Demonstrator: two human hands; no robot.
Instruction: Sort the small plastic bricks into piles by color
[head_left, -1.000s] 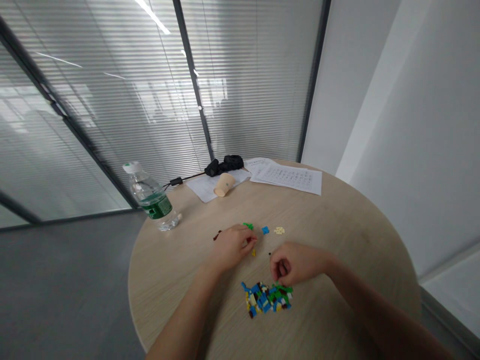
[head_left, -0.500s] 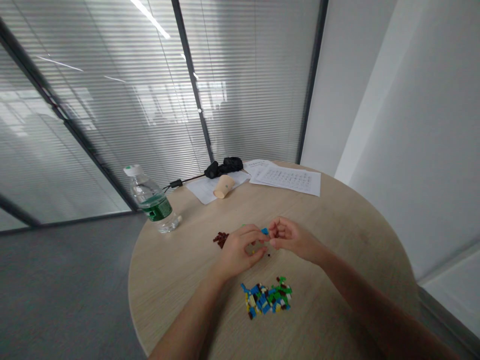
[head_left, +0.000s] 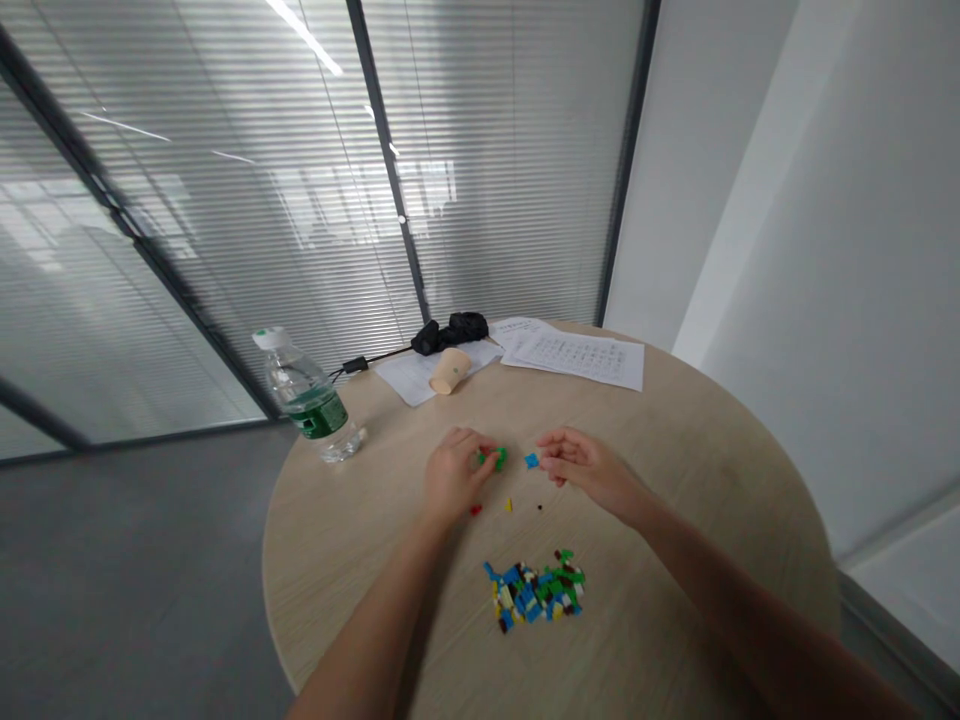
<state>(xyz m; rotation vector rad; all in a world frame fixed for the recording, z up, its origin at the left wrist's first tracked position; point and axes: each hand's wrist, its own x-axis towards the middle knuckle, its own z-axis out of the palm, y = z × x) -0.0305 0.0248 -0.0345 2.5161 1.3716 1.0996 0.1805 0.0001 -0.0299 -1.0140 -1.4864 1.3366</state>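
My left hand [head_left: 456, 474] is over the table, its thumb and fingertips closed together at a small group of green building bricks [head_left: 501, 459]. Whether a brick is pinched there is hidden by the fingers. My right hand [head_left: 583, 466] hovers with loosely curled fingers, thumb and index apart, and nothing visible in it. Just left of its fingertips lie blue building bricks [head_left: 532, 461]. Nearer to me are a few red bricks [head_left: 475, 510], a yellow brick [head_left: 509, 505] and a tiny black piece [head_left: 539, 507]. A mixed pile of bricks [head_left: 534, 592] lies between my forearms.
A plastic water bottle [head_left: 311, 400] stands at the table's left edge. Toward the back, a paper cup [head_left: 450, 371] lies on its side on paper, beside a black folded bundle [head_left: 454, 332] with a cord. Printed sheets [head_left: 581, 358] lie to its right on the round table [head_left: 697, 450].
My left hand has drawn back to the left, uncovering the red and yellow bricks, and now covers the brown pile. My right hand has barely moved.
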